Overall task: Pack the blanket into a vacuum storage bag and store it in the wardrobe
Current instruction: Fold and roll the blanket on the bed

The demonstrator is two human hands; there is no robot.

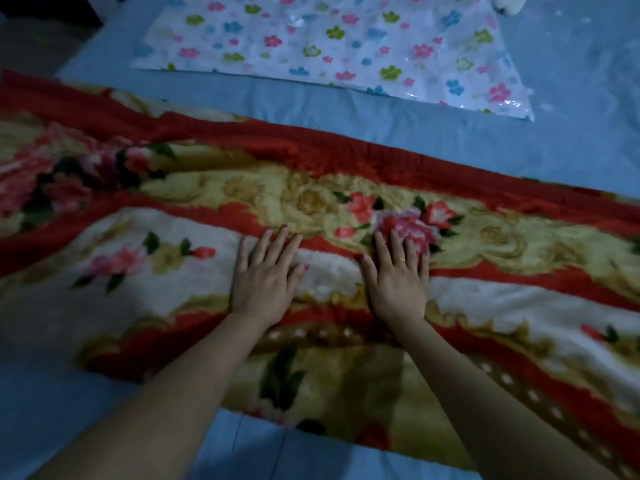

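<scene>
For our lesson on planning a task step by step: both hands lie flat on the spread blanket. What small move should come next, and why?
Probably fold the blanket over once more. It lies as a long flat strip, longer than the flowered vacuum bag beyond it. The left hand and right hand press it flat with straight fingers, so it seems smoothed and ready.

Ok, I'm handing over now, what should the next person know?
Left hand and right hand: both open, palms flat, side by side on the blanket.
Blanket: spread as a long strip on the blue sheet.
Vacuum storage bag: flat beyond it, apart, nothing seen in it.
Left: fold the blanket smaller, bag it, seal, store in the wardrobe, which is not in view.
</scene>
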